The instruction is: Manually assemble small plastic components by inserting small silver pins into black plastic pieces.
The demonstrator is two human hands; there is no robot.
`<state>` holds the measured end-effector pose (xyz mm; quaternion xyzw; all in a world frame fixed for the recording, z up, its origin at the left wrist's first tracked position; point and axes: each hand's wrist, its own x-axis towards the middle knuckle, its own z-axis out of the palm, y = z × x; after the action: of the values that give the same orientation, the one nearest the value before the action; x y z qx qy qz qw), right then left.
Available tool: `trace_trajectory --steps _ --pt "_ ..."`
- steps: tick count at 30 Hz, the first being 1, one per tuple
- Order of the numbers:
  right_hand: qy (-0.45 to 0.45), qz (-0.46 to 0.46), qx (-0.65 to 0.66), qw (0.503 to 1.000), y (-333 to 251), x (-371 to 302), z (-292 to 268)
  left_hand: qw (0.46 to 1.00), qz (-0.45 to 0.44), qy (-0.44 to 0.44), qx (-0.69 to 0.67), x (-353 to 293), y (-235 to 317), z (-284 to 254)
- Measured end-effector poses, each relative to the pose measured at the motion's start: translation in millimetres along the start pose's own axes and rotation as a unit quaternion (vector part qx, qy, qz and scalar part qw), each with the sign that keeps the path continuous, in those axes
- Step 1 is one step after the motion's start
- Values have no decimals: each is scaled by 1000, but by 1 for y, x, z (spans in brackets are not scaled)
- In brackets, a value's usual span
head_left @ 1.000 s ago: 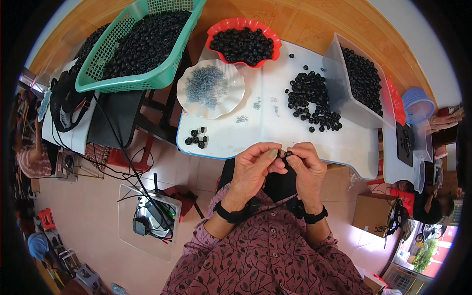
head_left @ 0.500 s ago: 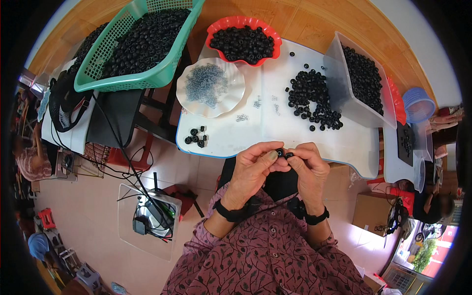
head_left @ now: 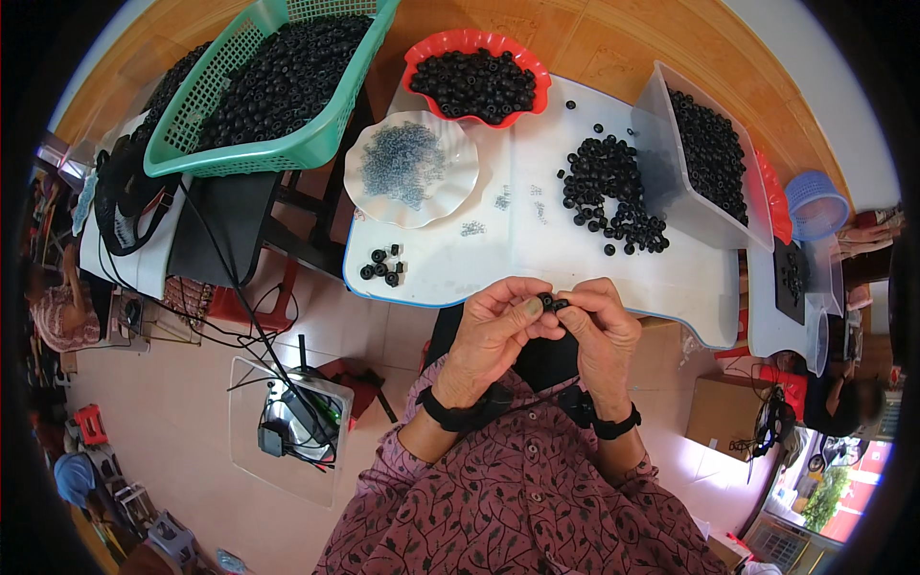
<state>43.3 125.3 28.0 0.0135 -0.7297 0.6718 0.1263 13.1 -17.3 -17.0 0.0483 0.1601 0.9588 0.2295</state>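
Observation:
Both my hands meet just in front of the table's near edge. My left hand [head_left: 491,335] pinches a small round black part [head_left: 545,301] with a hole in it between thumb and fingers. Against it, my right hand [head_left: 604,331] grips a second small black part [head_left: 561,305]; the two parts touch. Beyond my hands on the white table [head_left: 460,264] lie small piles of tiny clear pieces [head_left: 472,229]. Several loose black parts [head_left: 383,268] sit at the left edge, and a larger heap of them [head_left: 613,187] lies to the right.
A white scalloped plate [head_left: 460,196] holds tiny clear pieces. Black parts fill a red bowl [head_left: 414,57], a clear plastic bin [head_left: 685,196] and a green basket [head_left: 240,158]. Cables [head_left: 230,278] hang on the left. A cardboard box [head_left: 719,412] stands on the floor at right.
The two black parts have come closer together, now touching between my fingertips. My hands have hardly moved otherwise, and the things on the table are the same.

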Motion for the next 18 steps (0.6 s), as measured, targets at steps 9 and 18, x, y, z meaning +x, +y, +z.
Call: trace_trajectory --steps 9,18 --pt "-5 -2 -5 1000 -1 2 2 1000 3 5 19 0 1 1" --pt "-5 -4 -13 1000 2 4 1 999 8 26 46 1 1 4"
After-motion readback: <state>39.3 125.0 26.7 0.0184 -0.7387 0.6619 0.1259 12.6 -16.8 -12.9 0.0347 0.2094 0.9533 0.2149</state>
